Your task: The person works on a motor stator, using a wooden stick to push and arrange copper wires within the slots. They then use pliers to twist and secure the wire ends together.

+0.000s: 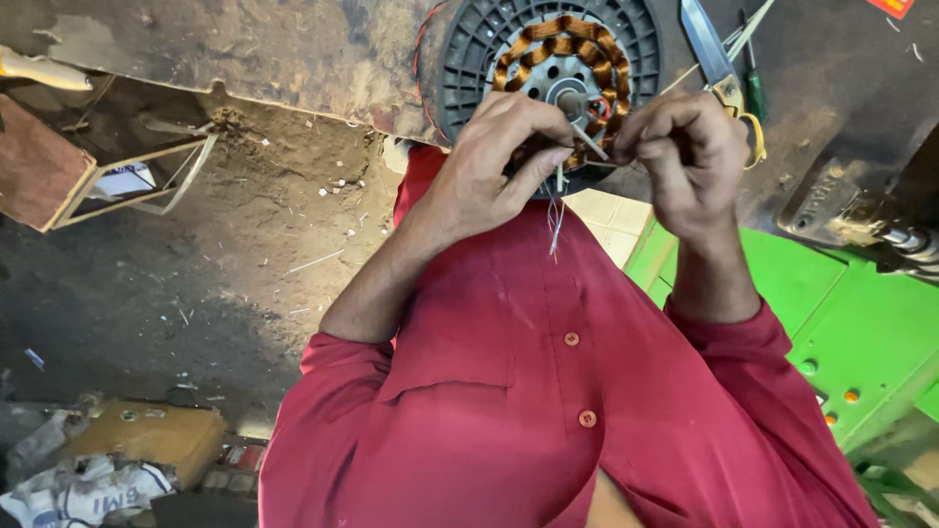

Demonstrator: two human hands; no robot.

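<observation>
While hands (587, 147) pinch wires (555, 210), red label (892, 7) top-right

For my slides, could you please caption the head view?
Left hand and right hand pinch thin wires at a copper-wound stator.

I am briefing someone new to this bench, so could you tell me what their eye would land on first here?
First, the two hands at top centre: the left hand and right hand pinch thin wires against a round dark grey fan motor with shiny copper windings. Below them, the person's red buttoned shirt fills the lower middle. At right sits a bright green metal panel, and scissors lie just above the right hand.
</observation>
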